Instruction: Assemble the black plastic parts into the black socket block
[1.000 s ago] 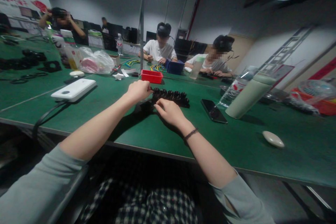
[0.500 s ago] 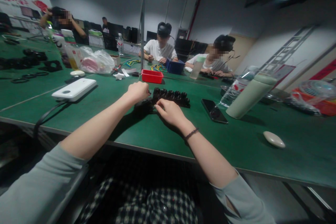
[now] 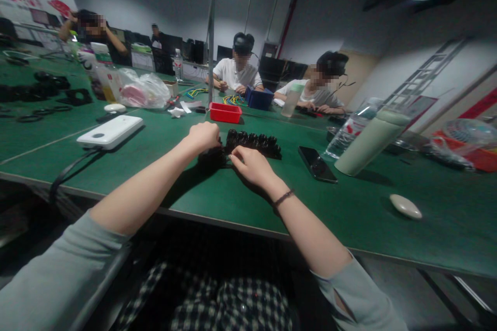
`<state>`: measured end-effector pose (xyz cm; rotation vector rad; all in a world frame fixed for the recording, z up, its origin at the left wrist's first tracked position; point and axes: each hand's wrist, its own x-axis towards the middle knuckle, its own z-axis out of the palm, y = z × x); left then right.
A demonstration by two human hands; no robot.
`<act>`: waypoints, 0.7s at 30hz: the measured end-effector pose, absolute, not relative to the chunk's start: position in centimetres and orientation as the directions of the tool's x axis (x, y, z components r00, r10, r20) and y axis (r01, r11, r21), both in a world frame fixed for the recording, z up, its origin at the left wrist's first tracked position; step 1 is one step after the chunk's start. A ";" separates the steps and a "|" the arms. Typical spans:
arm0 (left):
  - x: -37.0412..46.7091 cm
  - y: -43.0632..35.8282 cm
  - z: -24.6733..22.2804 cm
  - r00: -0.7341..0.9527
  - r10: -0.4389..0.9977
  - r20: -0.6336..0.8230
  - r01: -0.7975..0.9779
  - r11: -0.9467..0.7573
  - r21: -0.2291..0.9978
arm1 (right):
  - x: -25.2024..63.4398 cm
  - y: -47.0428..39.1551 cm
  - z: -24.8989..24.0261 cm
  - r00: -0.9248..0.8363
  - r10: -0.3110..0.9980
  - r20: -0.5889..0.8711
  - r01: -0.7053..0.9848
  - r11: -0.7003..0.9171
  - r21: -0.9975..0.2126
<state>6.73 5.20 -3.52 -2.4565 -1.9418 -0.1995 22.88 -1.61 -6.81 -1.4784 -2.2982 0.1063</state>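
Note:
On the green table [image 3: 248, 204] stands a row of several glossy black parts [image 3: 254, 142], just beyond my hands. My left hand [image 3: 205, 137] is closed with its fingers curled down over a dark piece [image 3: 213, 156] left of the row; its fingertips are hidden. Close to the near side of the row is my right hand [image 3: 248, 161], thumb and fingers pinched together at the right end of that dark piece. What the pinch holds is too small to make out.
A red tray [image 3: 225, 113] lies beyond the row. To the right are a phone [image 3: 317, 164], a green flask [image 3: 370, 142] and a white oval object [image 3: 405, 206]. A white power bank [image 3: 111, 133] sits left. Several people sit across the table.
My left hand has shifted very slightly, and the dark piece beneath it has turned a little. My right hand stays in place.

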 end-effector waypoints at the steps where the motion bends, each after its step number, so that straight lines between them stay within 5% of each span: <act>1: 6.7 5.2 -3.5 0.227 0.969 0.102 0.970 -0.234 0.065 | 22.9 -1.6 -6.8 -0.357 0.888 0.291 0.857 0.435 -0.275; 21: 6.5 5.2 -3.2 0.220 0.971 0.090 0.972 -0.226 0.064 | 22.9 -1.7 -6.7 -0.360 0.886 0.293 0.850 0.441 -0.289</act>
